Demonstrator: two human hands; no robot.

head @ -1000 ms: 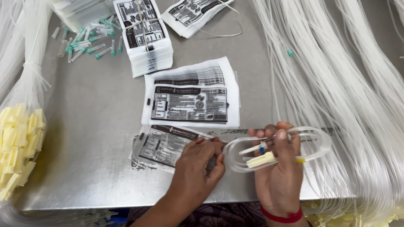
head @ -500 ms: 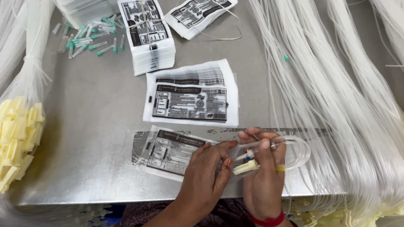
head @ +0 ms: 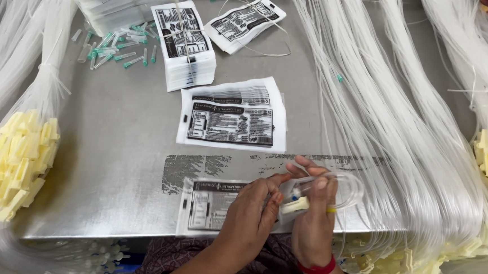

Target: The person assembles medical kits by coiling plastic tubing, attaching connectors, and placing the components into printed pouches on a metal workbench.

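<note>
I see my left hand (head: pixel 249 215) and right hand (head: pixel 312 220) close together at the near edge of the grey metal tabletop (head: pixel 120 144). Both are closed in a grip on the same thing: a coil of clear plastic tubing with a pale yellow fitting (head: pixel 315 197). The left fingers pinch its near end. The right hand wraps the coil from behind and is pressing it against a flat clear pouch with a black-printed white label (head: pixel 211 206), which lies under the left hand.

I judge the coil wound and partly at the pouch mouth, though I cannot tell how far inside it sits; sealing or setting aside looks not yet done.

One more printed pouch (head: pixel 231 118) lies flat just beyond. A banded stack of them (head: pixel 185 50) stands farther back, and another lies near the far edge (head: pixel 245 21). Small green-capped needles (head: pixel 120 48) are scattered at the far left. Long bundles of white tubing (head: pixel 401 116) drape over the right side, and more with yellow fittings (head: pixel 14 159) hang at the left.
</note>
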